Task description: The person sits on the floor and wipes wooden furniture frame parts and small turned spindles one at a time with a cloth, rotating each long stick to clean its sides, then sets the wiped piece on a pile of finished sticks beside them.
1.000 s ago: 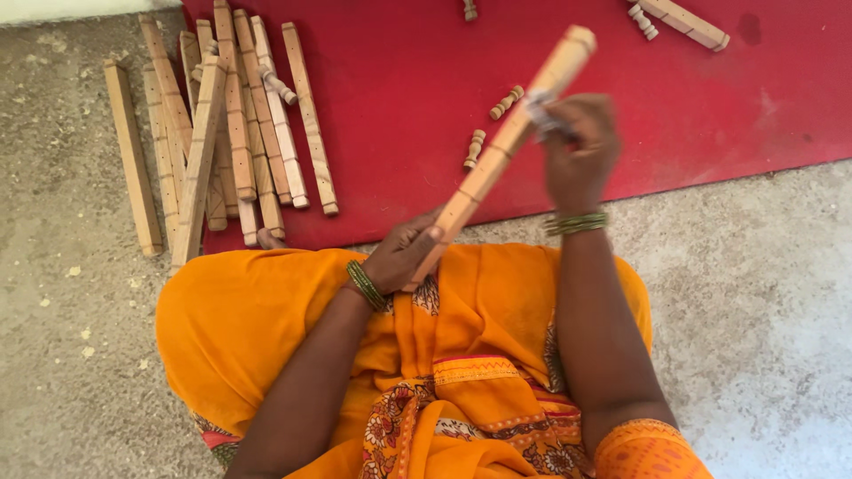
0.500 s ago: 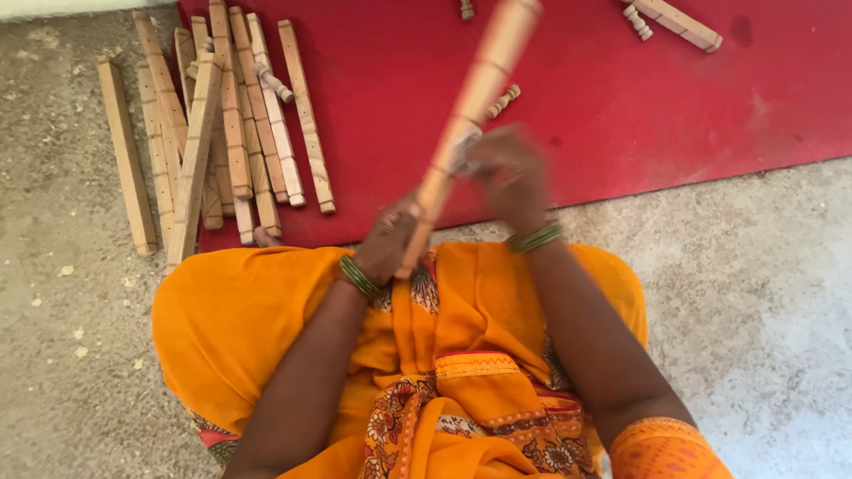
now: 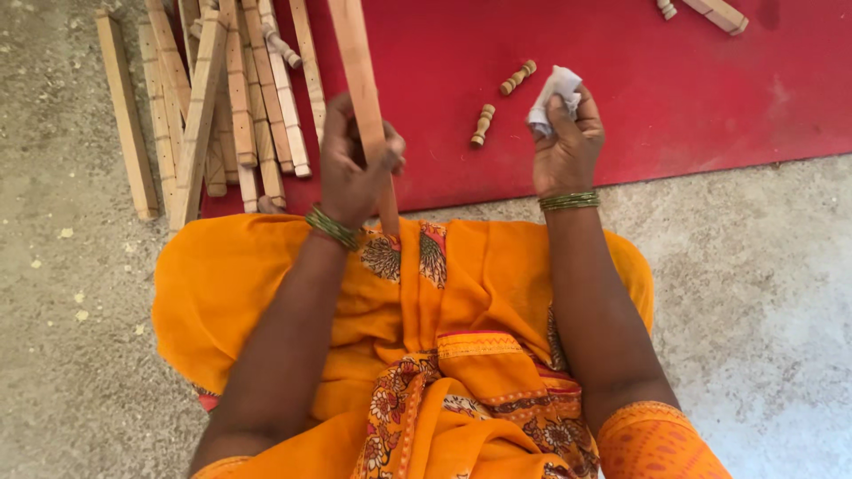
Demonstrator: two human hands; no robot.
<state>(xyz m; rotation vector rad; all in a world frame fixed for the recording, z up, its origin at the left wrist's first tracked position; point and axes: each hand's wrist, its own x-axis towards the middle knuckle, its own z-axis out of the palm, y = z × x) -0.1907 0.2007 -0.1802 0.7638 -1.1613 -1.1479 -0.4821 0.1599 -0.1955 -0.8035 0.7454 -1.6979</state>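
My left hand (image 3: pixel 352 160) grips a long square wooden stick (image 3: pixel 358 75) near its lower end; the stick stands almost upright and runs out of the top of the view. My right hand (image 3: pixel 568 146) is off the stick, to its right, and pinches a small crumpled pale piece of sandpaper or cloth (image 3: pixel 552 96). Both hands hover over my lap in orange cloth (image 3: pixel 461 293), at the near edge of a red mat (image 3: pixel 621 80).
A pile of several similar wooden sticks (image 3: pixel 222 98) lies at the left, half on the mat, half on the grey concrete floor (image 3: pixel 763 293). Two short turned wooden pegs (image 3: pixel 497 102) lie on the mat between my hands. More wooden pieces (image 3: pixel 719 13) sit top right.
The stick has swung from leaning right to almost upright, held by my left hand alone. My right hand has come off it and moved right with the pale piece.
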